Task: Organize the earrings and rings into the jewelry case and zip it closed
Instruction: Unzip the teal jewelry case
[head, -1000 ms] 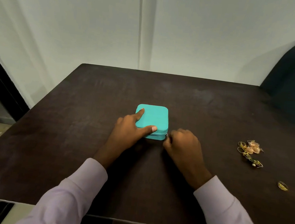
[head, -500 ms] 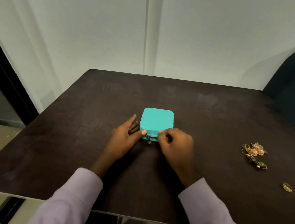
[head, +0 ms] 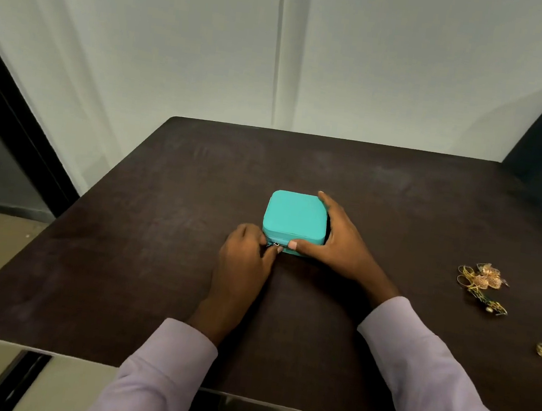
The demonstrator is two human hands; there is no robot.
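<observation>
Pale lilac long sleeves [head: 155, 374], seemingly plain, cover both forearms.

There is only one view, from a camera on the person's head. It looks forward and down at the dark table [head: 399, 193] from close above the near edge. The wall [head: 180, 43] stands behind the far edge.
</observation>
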